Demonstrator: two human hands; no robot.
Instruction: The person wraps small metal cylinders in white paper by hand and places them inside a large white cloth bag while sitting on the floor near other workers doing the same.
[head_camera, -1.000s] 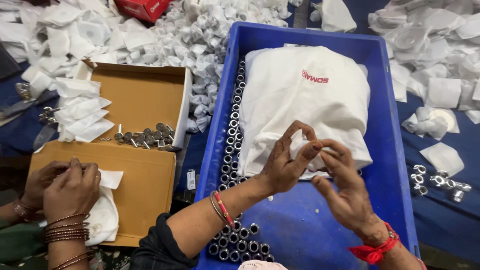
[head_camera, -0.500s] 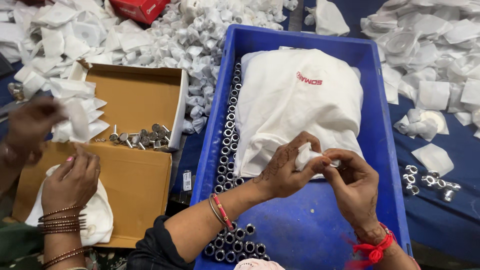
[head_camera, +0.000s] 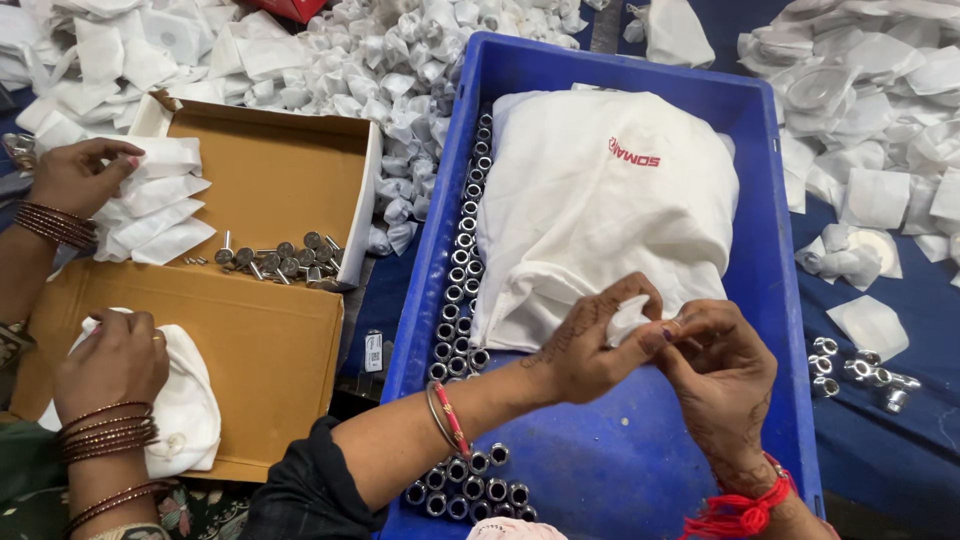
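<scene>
I see a small white pouch (head_camera: 628, 318), crumpled and soft, over the blue crate (head_camera: 770, 300) near its front edge; my left hand (head_camera: 590, 345) curls around it, fingers closed; my right hand (head_camera: 722, 375) pinches its corner with thumb and fingertips; a large white cloth bag (head_camera: 600, 200) lies just behind.

Both forearms reach forward and converge; the left hand (head_camera: 585, 350) and right hand (head_camera: 722, 375) meet fingertip to fingertip, fingers curled, pinching closed.
</scene>
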